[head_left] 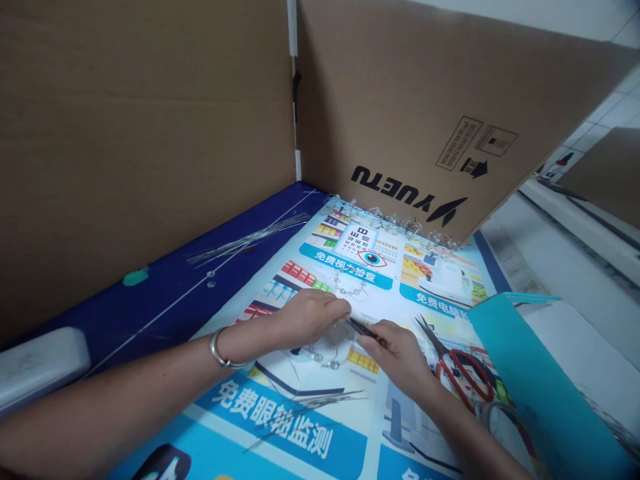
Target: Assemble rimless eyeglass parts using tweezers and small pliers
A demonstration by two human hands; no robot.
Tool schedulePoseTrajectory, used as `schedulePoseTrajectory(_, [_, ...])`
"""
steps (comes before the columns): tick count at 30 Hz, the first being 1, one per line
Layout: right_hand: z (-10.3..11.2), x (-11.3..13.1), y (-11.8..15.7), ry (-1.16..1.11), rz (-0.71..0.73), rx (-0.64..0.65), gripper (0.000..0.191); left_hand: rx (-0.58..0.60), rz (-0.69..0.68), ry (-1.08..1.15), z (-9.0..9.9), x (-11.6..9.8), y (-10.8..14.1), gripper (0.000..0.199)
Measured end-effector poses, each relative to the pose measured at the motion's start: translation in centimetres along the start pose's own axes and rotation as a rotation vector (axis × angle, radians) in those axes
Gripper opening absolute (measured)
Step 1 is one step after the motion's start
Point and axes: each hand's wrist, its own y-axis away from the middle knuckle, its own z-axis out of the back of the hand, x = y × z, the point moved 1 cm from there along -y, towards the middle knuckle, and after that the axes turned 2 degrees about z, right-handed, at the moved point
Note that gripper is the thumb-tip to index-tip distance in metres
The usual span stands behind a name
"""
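Note:
Over the middle of the printed sheet, my left hand [313, 317] is closed in a pinch on a wire strung with clear beads [334, 365]. The beaded wire hangs in a loop below the fingers, and its pinched end is hidden. My right hand [397, 350] is wrapped round dark-jawed pliers [364, 329], whose tip points left and meets the left fingertips. Just beyond the hands, another beaded loop [350, 288] lies on the sheet. Thin loose wires [320, 401] are spread nearer to me, below the left hand.
Red-handled scissors [465, 377] lie right of my right hand, beside a tape roll [510, 427] and a teal box [540, 393]. Cardboard walls [400, 120] stand behind and left. Beaded pieces [400, 221] line the back wall. A wire bundle [250, 238] lies at left.

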Motion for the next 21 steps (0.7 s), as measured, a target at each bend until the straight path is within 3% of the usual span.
schedulePoseTrajectory(13, [-0.16, -0.19, 0.12, 0.064, 0.0, 0.01, 0.036, -0.071, -0.049, -0.027, -0.27, -0.25, 0.06, 0.021])
schedulePoseTrajectory(21, [-0.02, -0.62, 0.11, 0.065, -0.022, 0.014, 0.034, 0.025, 0.031, 0.138, -0.15, -0.35, -0.1, 0.024])
